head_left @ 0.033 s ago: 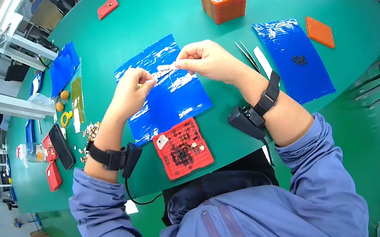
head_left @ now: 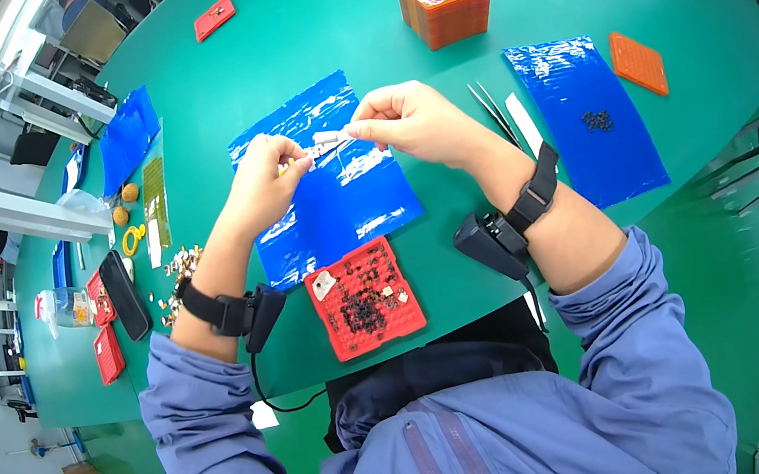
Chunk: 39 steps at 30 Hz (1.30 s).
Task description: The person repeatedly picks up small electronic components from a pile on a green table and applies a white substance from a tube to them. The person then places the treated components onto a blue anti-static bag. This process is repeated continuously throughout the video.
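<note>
A loose pile of small gold-and-white parts (head_left: 186,262) is lying just left of the person's left forearm. The left hand (head_left: 261,185) is curling its thumb and fingers close together over a glossy blue plastic sheet (head_left: 335,212); whether they are pinching anything, I cannot tell. The sheet is probably serving as a contrasting backing for pale bits. A small whitish strip (head_left: 327,136) is sitting between both hands, above the sheet. Nearer the body, a square red plastic tray (head_left: 407,321) is holding scattered black bits, likely for easy reach. The right hand (head_left: 425,122) is pinching the strip's right end between thumb and forefinger, seemingly to steady it. Slim metal tweezers (head_left: 503,126) are lying beside the right forearm, apparently handy for tiny parts.
</note>
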Each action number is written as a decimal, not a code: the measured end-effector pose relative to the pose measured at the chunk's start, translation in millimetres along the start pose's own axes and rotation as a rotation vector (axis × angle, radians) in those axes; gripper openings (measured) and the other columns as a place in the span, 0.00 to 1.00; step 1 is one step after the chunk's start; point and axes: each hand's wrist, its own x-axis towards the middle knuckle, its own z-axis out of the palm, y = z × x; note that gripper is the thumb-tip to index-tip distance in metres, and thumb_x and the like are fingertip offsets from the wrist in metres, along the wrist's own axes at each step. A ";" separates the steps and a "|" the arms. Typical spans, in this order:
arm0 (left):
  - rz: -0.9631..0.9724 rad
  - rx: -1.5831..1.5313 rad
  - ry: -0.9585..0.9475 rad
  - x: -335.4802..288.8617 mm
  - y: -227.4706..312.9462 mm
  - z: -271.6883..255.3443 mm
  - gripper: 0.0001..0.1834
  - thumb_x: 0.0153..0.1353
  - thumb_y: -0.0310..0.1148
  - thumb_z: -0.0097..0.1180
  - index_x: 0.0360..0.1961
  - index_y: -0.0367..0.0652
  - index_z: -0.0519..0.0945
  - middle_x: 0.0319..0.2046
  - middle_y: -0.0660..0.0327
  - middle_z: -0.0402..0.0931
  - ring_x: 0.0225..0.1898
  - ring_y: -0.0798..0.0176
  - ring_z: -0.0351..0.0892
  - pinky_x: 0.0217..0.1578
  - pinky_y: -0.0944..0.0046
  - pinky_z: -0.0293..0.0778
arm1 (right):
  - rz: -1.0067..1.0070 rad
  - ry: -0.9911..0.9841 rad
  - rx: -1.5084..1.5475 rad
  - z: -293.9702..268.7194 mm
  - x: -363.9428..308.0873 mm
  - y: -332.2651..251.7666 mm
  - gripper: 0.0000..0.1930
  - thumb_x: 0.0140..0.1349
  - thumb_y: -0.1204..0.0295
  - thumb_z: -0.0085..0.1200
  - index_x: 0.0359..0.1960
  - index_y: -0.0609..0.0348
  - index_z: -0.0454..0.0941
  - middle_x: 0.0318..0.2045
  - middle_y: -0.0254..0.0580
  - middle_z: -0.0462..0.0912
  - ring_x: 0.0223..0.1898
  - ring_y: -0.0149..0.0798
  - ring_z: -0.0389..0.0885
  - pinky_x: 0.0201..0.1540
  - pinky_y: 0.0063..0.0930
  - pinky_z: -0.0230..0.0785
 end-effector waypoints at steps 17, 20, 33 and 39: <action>0.091 0.233 0.106 19.5 -29.5 32.0 0.09 0.50 0.34 0.60 0.31 0.43 0.77 0.34 0.51 0.69 0.42 0.50 0.66 0.45 0.55 0.64 | 0.045 -0.041 -0.029 -2.4 -1.1 0.0 0.09 0.59 0.68 0.55 0.28 0.61 0.77 0.20 0.26 0.72 0.22 0.18 0.65 0.23 0.13 0.56; 0.073 0.226 0.161 14.1 -21.6 28.0 0.10 0.50 0.33 0.61 0.33 0.44 0.75 0.33 0.53 0.69 0.41 0.51 0.67 0.44 0.55 0.64 | 0.049 -0.022 -0.029 -1.2 -1.3 -2.6 0.09 0.57 0.68 0.56 0.28 0.63 0.78 0.19 0.29 0.73 0.21 0.20 0.67 0.23 0.16 0.58; -0.097 0.241 -0.022 -116.6 -43.3 -60.0 0.11 0.46 0.27 0.62 0.31 0.40 0.76 0.32 0.57 0.68 0.39 0.56 0.68 0.41 0.62 0.65 | 0.101 -0.043 -0.087 6.7 -7.3 -10.8 0.09 0.57 0.69 0.55 0.29 0.64 0.78 0.20 0.28 0.74 0.23 0.20 0.68 0.26 0.15 0.61; -0.200 0.270 0.052 -138.4 -64.9 -44.6 0.10 0.47 0.26 0.62 0.30 0.39 0.74 0.32 0.58 0.66 0.40 0.57 0.66 0.43 0.63 0.64 | 0.108 -0.065 -0.154 11.7 -6.5 -10.1 0.09 0.57 0.69 0.55 0.29 0.63 0.78 0.20 0.28 0.74 0.23 0.19 0.67 0.25 0.15 0.59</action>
